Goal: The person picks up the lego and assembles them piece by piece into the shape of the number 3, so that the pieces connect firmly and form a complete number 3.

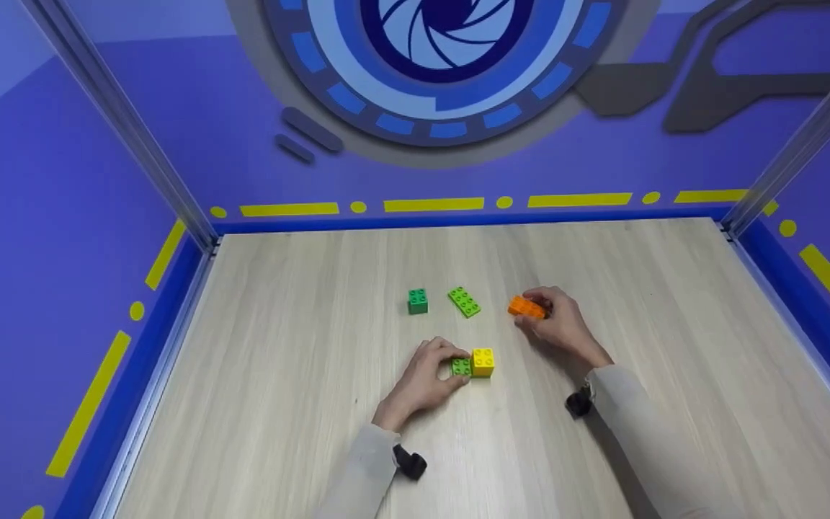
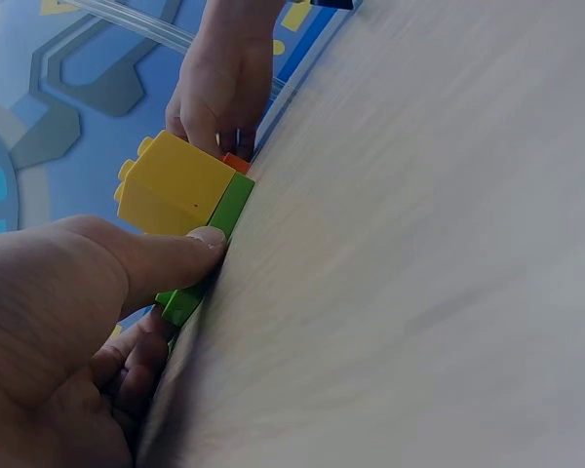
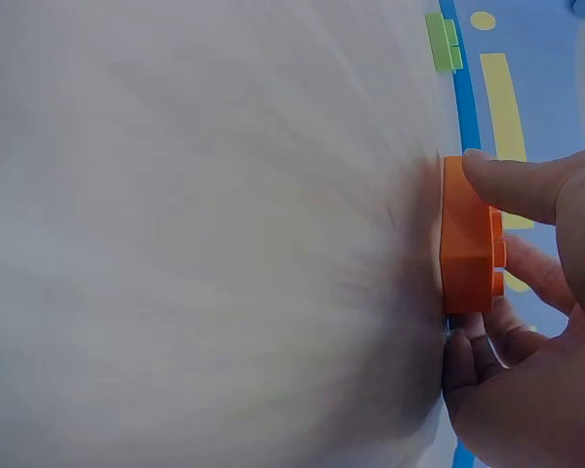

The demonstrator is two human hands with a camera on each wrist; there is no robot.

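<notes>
Near the front of the group, my left hand (image 1: 424,376) pinches a flat light-green toy brick (image 1: 461,367) between thumb and fingers. A yellow brick (image 1: 483,362) is stacked on one end of it; the left wrist view shows the green brick (image 2: 232,207) running under the yellow one (image 2: 175,180). Farther back and to the right, my right hand (image 1: 565,326) grips an orange brick (image 1: 527,307), thumb at one end and fingers at the other. In the right wrist view the orange brick (image 3: 466,239) stands studs up, its underside at the tabletop.
A dark-green brick (image 1: 418,301) and a flat lime-green brick (image 1: 464,301) lie apart on the wooden tabletop (image 1: 278,346), behind my left hand. Blue-purple panels (image 1: 170,130) with metal corner posts (image 1: 127,130) border the table at the back and sides.
</notes>
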